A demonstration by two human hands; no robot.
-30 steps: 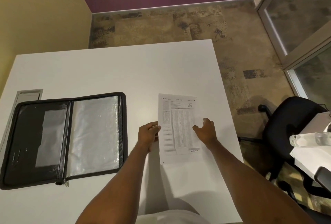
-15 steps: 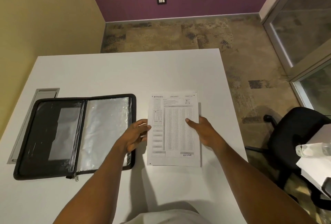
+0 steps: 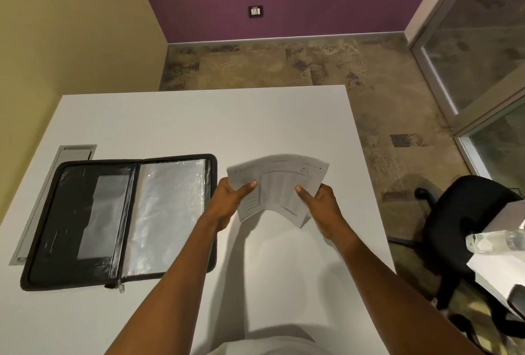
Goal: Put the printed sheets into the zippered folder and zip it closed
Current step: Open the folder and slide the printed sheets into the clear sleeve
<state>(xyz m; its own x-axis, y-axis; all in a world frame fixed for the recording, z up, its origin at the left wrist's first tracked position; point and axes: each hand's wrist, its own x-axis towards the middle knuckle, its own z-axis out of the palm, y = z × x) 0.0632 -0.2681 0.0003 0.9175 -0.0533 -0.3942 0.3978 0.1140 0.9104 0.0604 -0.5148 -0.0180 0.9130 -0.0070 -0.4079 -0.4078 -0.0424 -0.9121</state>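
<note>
Printed sheets [image 3: 279, 184]: lifted clear of the white table [image 3: 170, 116], bowed upward along the centre line, held just right of the zippered folder [image 3: 119, 219]. Left hand [image 3: 230, 201] pinching the left edge, thumb on top; right hand [image 3: 318, 202] pinching the right edge the same way. Both grips closed on the paper, none slack visible.

Likely faults from here:
- Creasing along the bow, if inward pressure from both sides increases.
- Fanning or slipping of single sheets, since only the edges are pinched; sheet count not readable.
- Corners snagging on the sleeve mouth or the raised zip border during insertion.
- Paper caught in the zip teeth, if any edge overhangs the folder on closing.

Zippered folder: lying open and flat, near the left side of the table. Right half: clear plastic sleeves, glare-covered, apparently empty. Left half: dark panel with a pale pocket window, contents not discernible. Zip pull [image 3: 121, 288] at the near edge, by the spine.
</note>
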